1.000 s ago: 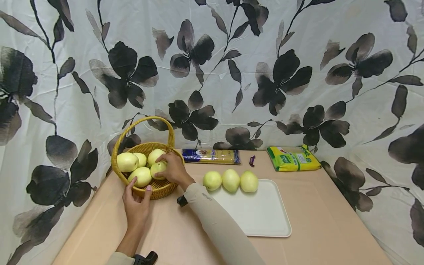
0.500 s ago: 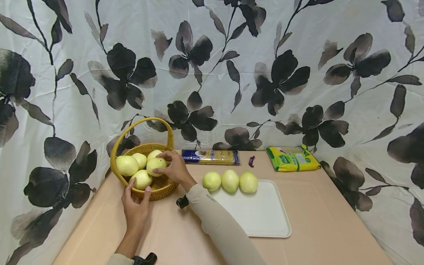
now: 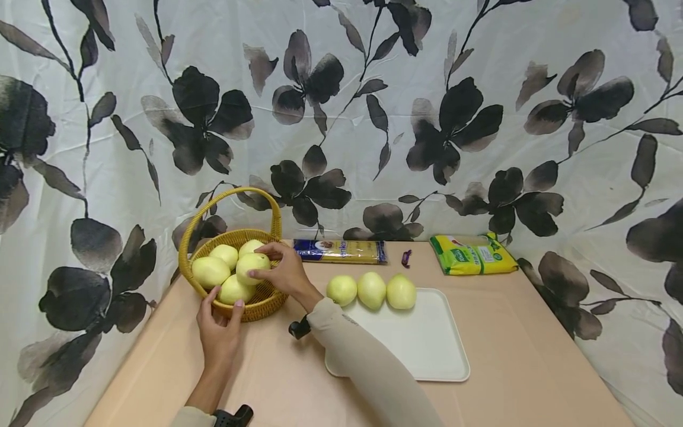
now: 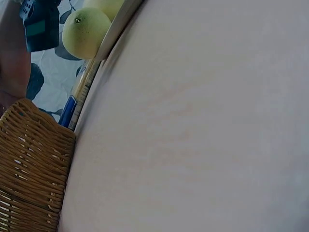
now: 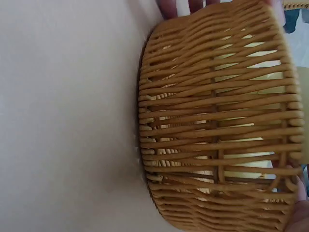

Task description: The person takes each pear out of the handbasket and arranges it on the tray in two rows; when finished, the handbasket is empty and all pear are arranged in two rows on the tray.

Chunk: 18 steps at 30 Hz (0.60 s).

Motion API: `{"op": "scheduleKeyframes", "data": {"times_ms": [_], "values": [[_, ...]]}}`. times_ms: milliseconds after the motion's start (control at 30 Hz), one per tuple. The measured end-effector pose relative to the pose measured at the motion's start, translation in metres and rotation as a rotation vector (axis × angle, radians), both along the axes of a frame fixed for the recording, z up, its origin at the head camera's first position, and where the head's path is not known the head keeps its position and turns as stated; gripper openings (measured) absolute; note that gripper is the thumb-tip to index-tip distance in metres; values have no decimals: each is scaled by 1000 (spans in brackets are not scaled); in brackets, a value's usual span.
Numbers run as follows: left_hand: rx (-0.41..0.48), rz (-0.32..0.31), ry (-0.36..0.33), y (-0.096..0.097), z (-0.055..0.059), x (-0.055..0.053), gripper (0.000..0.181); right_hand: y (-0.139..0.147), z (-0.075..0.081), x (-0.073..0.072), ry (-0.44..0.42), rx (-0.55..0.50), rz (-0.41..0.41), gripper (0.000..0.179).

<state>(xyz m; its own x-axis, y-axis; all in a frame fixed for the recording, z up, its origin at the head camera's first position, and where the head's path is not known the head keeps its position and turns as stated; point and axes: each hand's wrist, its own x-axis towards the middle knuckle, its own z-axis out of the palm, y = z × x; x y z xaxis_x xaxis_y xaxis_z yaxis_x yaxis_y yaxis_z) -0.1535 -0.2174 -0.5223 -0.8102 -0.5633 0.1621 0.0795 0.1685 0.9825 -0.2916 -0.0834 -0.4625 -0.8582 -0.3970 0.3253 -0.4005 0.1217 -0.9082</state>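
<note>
A yellow wicker basket (image 3: 269,309) with a tall handle stands at the left of the table, holding several pale yellow-green apples (image 3: 210,272). My left hand (image 3: 220,335) grips its front rim, thumb and fingers apart along the edge. With thumb and fingertips, my right hand (image 3: 287,271) holds one apple (image 3: 249,267) inside the basket, at its right side. Woven basket wall (image 5: 217,121) fills much of the right wrist view, with right-hand fingers (image 5: 300,215) at the lower right corner. The left wrist view shows only a basket side (image 4: 36,159).
A white tray (image 3: 416,350) lies right of the basket, partly behind my right sleeve. Three apples (image 3: 372,291) sit in a row along its far edge. Behind are a blue-and-yellow packet (image 3: 341,251), a small purple-wrapped sweet (image 3: 407,258) and a green-yellow bag (image 3: 472,255).
The apple in my right hand has risen slightly and moved a little left. Inside the basket, the left apple has shifted down and right, and the front apple to the right. My left hand stays put.
</note>
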Motion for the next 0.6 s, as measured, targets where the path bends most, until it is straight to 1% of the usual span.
{"op": "scheduleKeyframes", "data": {"times_ms": [133, 300, 600], "values": [[-1, 0, -10, 0, 2, 2, 69, 8, 4, 6, -2, -19, -2, 42], [-2, -1, -21, 1, 4, 2, 69, 20, 12, 15, -8, -18, -3, 44], [5, -15, -32, 0, 4, 1, 70, 39, 20, 31, -5, -49, -45, 45]]}}
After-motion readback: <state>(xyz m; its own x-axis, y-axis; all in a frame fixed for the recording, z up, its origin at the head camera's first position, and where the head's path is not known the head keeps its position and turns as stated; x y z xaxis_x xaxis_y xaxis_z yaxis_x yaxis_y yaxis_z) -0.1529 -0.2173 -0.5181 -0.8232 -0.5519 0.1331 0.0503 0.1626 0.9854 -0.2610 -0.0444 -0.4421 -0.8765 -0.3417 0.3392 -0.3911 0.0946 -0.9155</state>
